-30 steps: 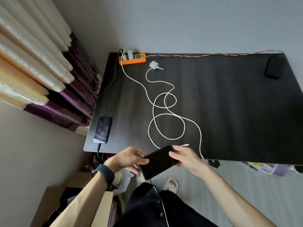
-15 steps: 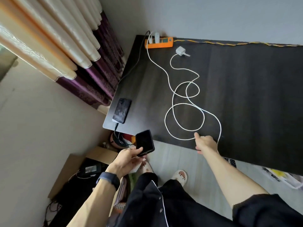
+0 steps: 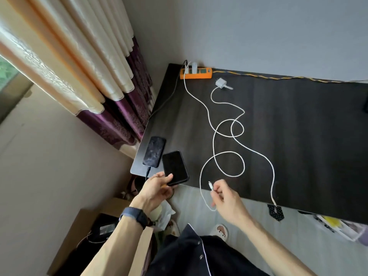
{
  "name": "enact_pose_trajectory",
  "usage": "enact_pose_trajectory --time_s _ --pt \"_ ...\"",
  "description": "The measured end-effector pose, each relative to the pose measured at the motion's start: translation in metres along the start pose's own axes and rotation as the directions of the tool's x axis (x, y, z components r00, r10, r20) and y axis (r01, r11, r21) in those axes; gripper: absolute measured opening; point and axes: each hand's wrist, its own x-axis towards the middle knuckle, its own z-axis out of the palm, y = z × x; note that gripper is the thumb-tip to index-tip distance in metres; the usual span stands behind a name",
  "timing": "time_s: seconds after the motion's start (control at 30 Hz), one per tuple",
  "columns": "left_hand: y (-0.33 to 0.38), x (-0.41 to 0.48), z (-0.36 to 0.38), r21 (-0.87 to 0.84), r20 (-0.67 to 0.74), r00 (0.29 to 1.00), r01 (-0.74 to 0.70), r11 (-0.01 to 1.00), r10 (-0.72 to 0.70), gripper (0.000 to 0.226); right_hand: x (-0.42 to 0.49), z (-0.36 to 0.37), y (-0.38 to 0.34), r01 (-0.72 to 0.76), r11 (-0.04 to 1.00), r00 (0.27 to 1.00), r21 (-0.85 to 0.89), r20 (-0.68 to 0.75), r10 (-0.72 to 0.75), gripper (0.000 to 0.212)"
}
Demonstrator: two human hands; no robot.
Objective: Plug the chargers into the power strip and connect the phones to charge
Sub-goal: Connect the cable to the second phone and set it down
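My left hand grips the near end of a black phone at the dark table's front left corner. Beside it lies a second phone with a dark cable in its near end. My right hand pinches the connector end of a white cable just off the front edge. That cable loops across the table. An orange power strip sits at the back left with white plugs in it. A loose white charger lies unplugged beside the strip.
A dark object sits at the table's right edge. Curtains hang on the left. A braided yellow cord runs along the back edge. Boxes and clutter lie on the floor under the left corner; slippers are near my feet.
My left hand carried the black phone forward onto the table corner beside the other phone. My right hand picked up the white cable's connector end and lifted it off the table.
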Motion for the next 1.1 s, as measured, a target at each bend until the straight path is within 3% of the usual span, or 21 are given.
enact_pose_trajectory --time_s 0.13,0.3,0.5,0.6,0.7,0.87,1.1 --pt "0.016 0.011 -0.008 0.034 0.037 0.998 0.042 0.999 -0.043 0.017 -0.026 0.007 -0.056 -0.086 0.943 0.996 0.321 0.025 0.083 0.006" --pt "0.025 0.009 0.004 0.001 0.144 0.988 0.049 0.999 -0.049 0.012 -0.024 0.006 -0.082 -0.169 0.854 0.983 0.493 0.024 0.180 0.010" --pt "0.028 0.006 0.001 -0.147 0.344 0.938 0.093 0.985 -0.037 0.036 -0.022 0.013 -0.096 -0.171 0.687 0.979 0.706 0.042 0.201 0.011" --pt "0.031 0.002 -0.001 -0.210 0.459 0.888 0.112 0.971 -0.003 0.052 -0.022 0.015 -0.104 -0.097 0.745 0.985 0.660 -0.044 0.167 0.012" --pt "0.034 -0.009 0.003 -0.253 0.480 0.876 0.088 0.963 0.046 0.053 -0.022 0.014 -0.111 -0.038 0.772 0.985 0.635 -0.106 0.136 0.017" --pt "0.035 -0.018 0.009 -0.255 0.453 0.888 0.047 0.966 0.077 0.056 -0.023 0.009 -0.118 -0.009 0.860 0.978 0.510 -0.173 0.113 0.016" --pt "0.025 -0.021 0.014 -0.251 0.363 0.931 0.058 0.966 0.038 0.047 -0.022 0.006 -0.113 -0.037 0.891 0.969 0.453 -0.201 0.142 0.013"
